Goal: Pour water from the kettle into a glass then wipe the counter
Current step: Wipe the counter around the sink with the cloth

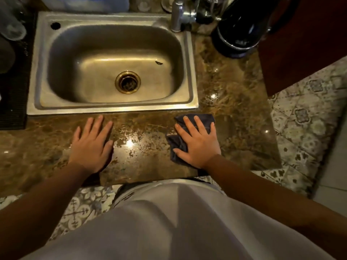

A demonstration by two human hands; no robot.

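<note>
- Dark blue-grey cloth, crumpled and folded over itself, lying flat on the brown marbled counter in front of the sink's right corner.
- Right hand spread flat on top of that cloth, fingers straight and splayed, pressing down rather than curling round it.
- Cloth showing beyond the fingertips at the far edge and past the thumb on the left side; the rest hidden beneath the palm.
- Left hand also flat on the bare counter, fingers straight, holding nothing, well apart from the cloth.
- Glossy wet-looking sheen and light spots on the counter between the two hands.
- Black kettle standing on its base at the far right of the counter, behind and to the right of the faucet, well apart from both hands.
- Steel sink just beyond the hands, with a brass drain and a small dark scrap on its floor.
- Upturned glass blurred at the far left, on a dark mat.
</note>
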